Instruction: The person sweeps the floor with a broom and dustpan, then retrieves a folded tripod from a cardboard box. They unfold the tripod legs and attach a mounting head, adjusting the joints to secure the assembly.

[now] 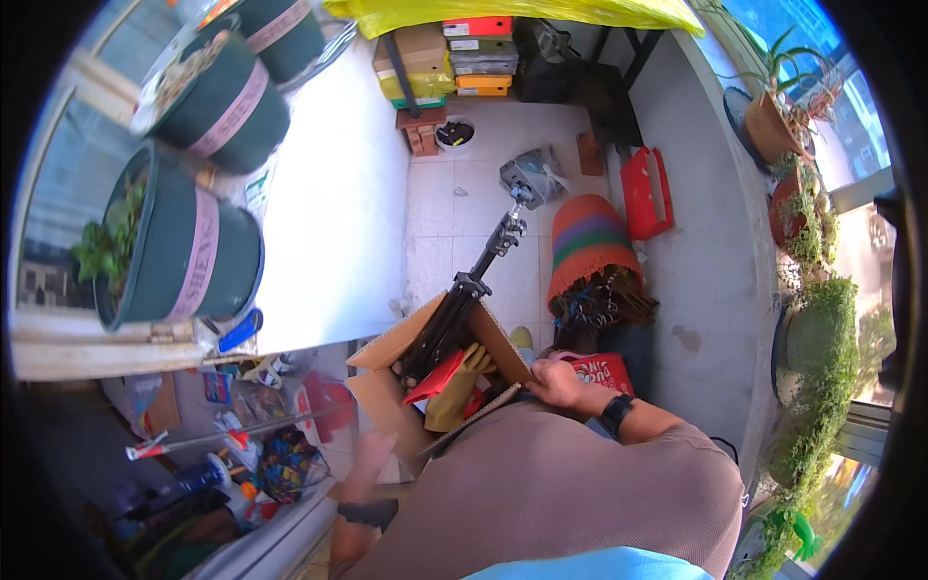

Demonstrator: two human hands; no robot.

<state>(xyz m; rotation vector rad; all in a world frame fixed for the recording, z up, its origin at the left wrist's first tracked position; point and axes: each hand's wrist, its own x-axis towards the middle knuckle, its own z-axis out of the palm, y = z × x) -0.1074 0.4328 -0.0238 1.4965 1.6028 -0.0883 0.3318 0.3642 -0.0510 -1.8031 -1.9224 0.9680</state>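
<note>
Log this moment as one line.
right hand: on cardboard box flap | left hand: beside box, blurred | inside: black tripod, yellow glove

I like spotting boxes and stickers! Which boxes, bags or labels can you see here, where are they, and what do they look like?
Cardboard box: brown, open, between the right hand and left hand.
Stacked boxes: top middle, flat; orange, grey, yellow.
Green pots: left ledge, round, each with a pink label band.
Red bag: beside the right hand, white print.
</note>
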